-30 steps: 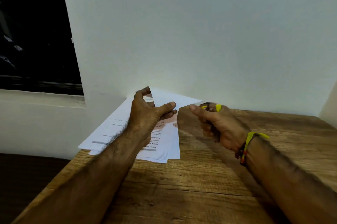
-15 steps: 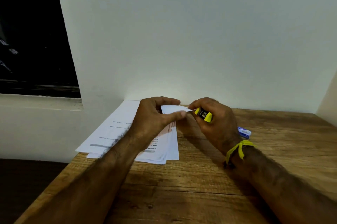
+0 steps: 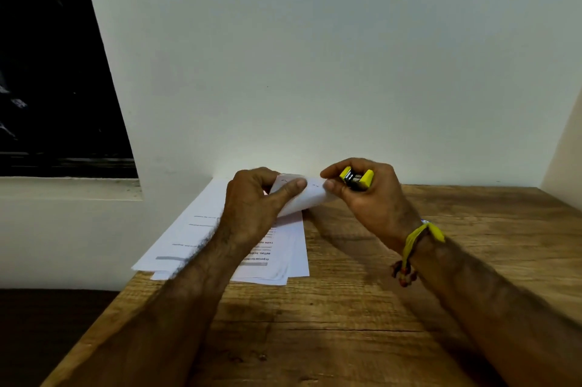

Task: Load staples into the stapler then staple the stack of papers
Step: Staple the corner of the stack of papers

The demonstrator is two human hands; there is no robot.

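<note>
Several printed white sheets, the papers (image 3: 239,238), lie fanned on my wooden desk (image 3: 362,308) against the wall. My left hand (image 3: 255,207) pinches their curled-up far corner; my right hand (image 3: 371,197) clamps the small yellow-and-black stapler (image 3: 356,178) beside that corner.

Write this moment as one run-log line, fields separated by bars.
left hand: pinching curled corner of white paper stack | right hand: gripping small yellow stapler, thumb on corner | wooden table: stack resting
</note>
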